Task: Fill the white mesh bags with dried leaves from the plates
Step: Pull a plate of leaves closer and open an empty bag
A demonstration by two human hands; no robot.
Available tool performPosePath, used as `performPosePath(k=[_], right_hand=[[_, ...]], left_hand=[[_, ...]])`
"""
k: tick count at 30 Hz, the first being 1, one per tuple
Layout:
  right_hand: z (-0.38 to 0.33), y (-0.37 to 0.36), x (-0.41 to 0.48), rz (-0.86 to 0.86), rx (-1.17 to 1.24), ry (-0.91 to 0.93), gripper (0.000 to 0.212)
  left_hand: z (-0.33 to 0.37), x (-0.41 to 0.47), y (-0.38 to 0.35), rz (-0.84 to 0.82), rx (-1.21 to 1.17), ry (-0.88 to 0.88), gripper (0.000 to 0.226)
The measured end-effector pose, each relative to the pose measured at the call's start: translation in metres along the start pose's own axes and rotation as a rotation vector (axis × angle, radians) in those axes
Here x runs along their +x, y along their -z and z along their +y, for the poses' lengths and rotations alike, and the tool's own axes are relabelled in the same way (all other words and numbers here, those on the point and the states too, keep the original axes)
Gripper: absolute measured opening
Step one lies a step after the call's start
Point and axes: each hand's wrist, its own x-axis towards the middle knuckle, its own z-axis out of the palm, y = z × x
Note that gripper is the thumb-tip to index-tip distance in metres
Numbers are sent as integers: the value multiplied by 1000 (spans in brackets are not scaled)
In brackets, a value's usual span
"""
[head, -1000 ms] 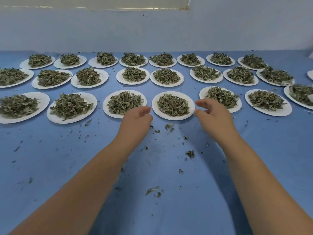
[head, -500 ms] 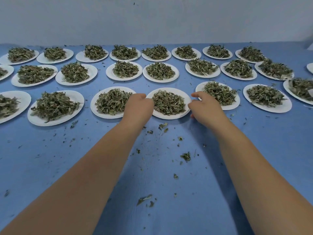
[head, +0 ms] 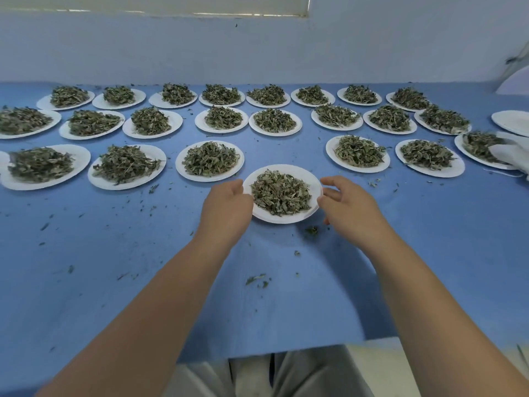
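A white plate (head: 284,169) heaped with dried green leaves (head: 280,193) sits on the blue table cover, nearer to me than the front row. My left hand (head: 226,207) grips its left rim. My right hand (head: 347,209) holds its right rim, thumb on the edge and fingers spread. White mesh bags (head: 512,156) lie at the far right edge, partly over a plate of leaves.
Three rows of white plates with leaf piles fill the back half of the blue table (head: 114,253); the front row has a gap (head: 286,144) behind the held plate. An empty plate (head: 512,121) lies far right. Leaf crumbs (head: 257,279) dot the cloth.
Both hands closed on the rim of the middle front-row plate and drew it toward me, out of the row. The camera view tilted down.
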Motion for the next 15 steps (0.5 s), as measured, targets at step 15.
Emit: performPosePath(k=[15], right_hand=[[43, 74, -21, 270, -304, 48, 37]], left_hand=[[21, -55, -34, -41, 298, -271, 62]])
